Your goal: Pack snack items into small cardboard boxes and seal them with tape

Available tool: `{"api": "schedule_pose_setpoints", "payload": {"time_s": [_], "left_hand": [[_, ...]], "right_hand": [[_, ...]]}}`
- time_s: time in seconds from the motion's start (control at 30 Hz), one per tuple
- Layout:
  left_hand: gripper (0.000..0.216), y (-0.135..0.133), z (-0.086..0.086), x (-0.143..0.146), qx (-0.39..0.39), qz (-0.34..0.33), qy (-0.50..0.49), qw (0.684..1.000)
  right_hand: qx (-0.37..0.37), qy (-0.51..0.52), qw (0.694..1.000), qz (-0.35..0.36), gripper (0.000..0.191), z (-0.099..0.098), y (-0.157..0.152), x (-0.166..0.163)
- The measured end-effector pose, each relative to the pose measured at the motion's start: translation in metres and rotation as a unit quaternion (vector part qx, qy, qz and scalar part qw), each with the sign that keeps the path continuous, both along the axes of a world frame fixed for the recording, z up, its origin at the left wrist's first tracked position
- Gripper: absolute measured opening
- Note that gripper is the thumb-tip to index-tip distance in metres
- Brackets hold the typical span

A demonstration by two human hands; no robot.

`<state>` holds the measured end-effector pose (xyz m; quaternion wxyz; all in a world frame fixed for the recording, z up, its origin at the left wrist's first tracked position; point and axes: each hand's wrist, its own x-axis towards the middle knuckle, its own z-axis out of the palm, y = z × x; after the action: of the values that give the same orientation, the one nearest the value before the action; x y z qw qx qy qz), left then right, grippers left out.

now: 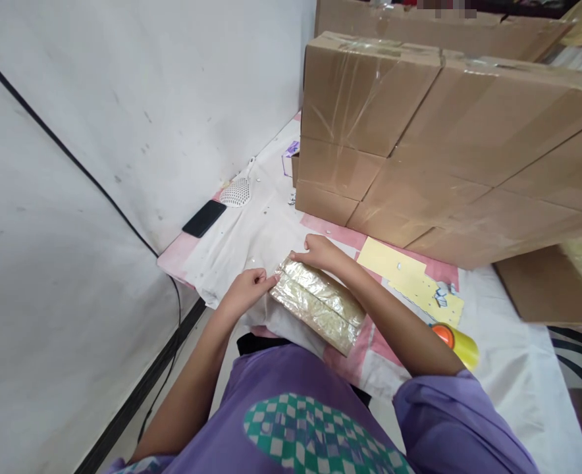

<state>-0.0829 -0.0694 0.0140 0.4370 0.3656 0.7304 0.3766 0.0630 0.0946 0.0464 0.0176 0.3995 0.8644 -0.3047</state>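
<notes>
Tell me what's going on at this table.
A person in a purple shirt is handling a wrapped packet covered in shiny film, lying on a white cloth. The left hand pinches the film at the packet's near-left corner, and the right hand rests on its far end. Taped cardboard boxes are stacked behind, a yellow sheet lies to the right, and a black phone lies by the wall.

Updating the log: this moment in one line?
left hand: fingers touch end of shiny plastic-wrapped beige rectangular packet | right hand: rests on same end | packet: flat on white cloth
</notes>
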Motion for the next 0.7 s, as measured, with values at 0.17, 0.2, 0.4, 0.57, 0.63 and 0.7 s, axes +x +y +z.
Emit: {"api": "schedule_pose_setpoints", "payload": {"time_s": [0.17,0.2,0.4,0.57,0.63,0.7], "left_hand": [[0.054,-0.012,-0.020,0.000,-0.026,0.005,-0.149,0.989],[0.055,-0.015,-0.022,0.000,-0.025,0.011,-0.163,0.986],[0.058,-0.019,-0.029,0.006,0.021,0.058,-0.182,0.981],[0.049,-0.010,-0.031,0.008,0.030,0.083,-0.181,0.979],[0.047,-0.007,-0.030,0.008,0.030,0.081,-0.181,0.980],[0.046,-0.004,-0.029,0.008,0.034,0.075,-0.178,0.981]], "right_hand": [[-0.072,-0.029,0.994,-0.078,0.030,-0.001,0.043,0.026],[-0.067,-0.025,0.993,-0.099,0.026,-0.002,0.049,0.039],[-0.124,0.132,0.976,-0.121,0.020,-0.035,-0.004,0.151],[-0.160,0.363,0.904,-0.161,0.085,-0.080,-0.118,0.183],[-0.148,0.373,0.898,-0.179,0.127,-0.087,-0.147,0.179],[-0.125,0.359,0.908,-0.177,0.147,-0.085,-0.163,0.176]]}}
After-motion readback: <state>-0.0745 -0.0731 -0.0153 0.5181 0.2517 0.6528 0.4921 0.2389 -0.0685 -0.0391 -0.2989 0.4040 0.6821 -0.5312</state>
